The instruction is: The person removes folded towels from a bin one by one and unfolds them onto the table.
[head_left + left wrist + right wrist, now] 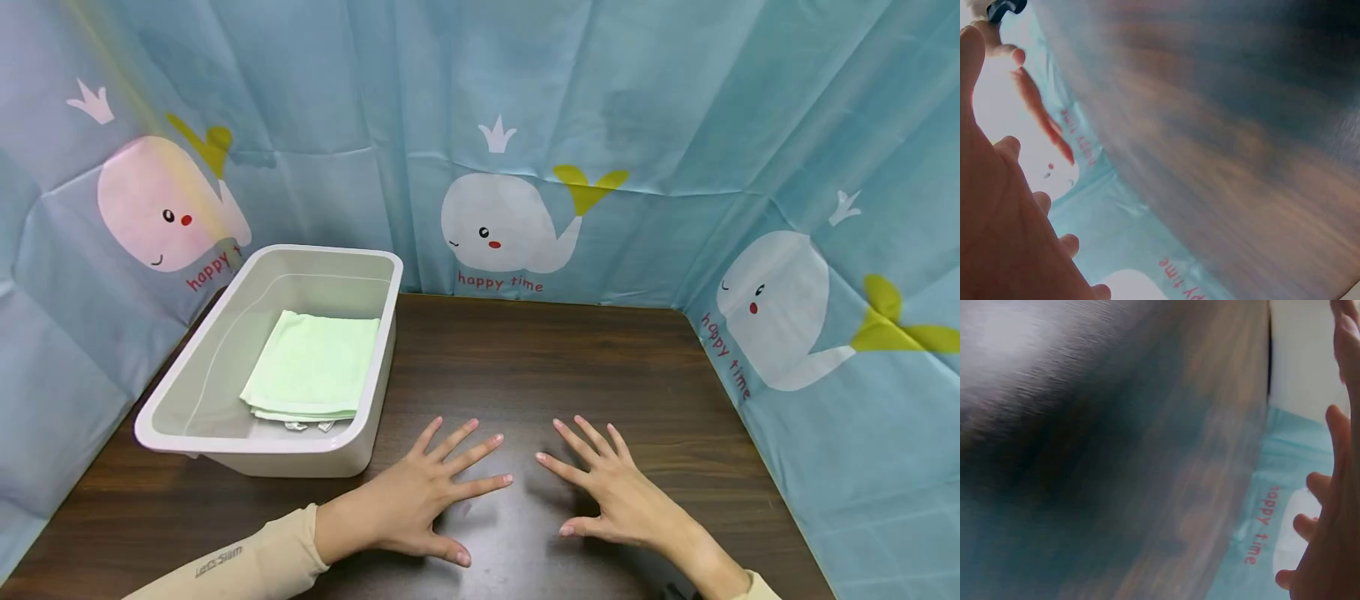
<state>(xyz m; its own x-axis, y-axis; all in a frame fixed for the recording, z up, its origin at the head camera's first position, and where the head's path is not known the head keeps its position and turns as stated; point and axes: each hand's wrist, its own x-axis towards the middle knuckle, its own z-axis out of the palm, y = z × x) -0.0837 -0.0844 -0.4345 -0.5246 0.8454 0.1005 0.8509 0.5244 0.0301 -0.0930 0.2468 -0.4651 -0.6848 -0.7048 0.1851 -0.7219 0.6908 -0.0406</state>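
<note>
Both hands hover palm down over the dark wooden table with fingers spread and nothing in them. My left hand (416,500) is just right of the near corner of a light grey plastic basin (367,454). Across a short gap, my right hand (618,496) points its fingers forward and to the left. Inside the basin lies a stack of folded pale green towels (318,362), with small white tags showing at its near edge. In the left wrist view the left hand (1010,206) appears from the side, and the right wrist view shows the right hand (1329,519) likewise.
The basin stands at the left on the brown wood-grain table (540,358). Light blue curtains (645,100) printed with whales and "happy time" enclose the table at the back and both sides. A dark strap-like object (678,590) shows by the right wrist.
</note>
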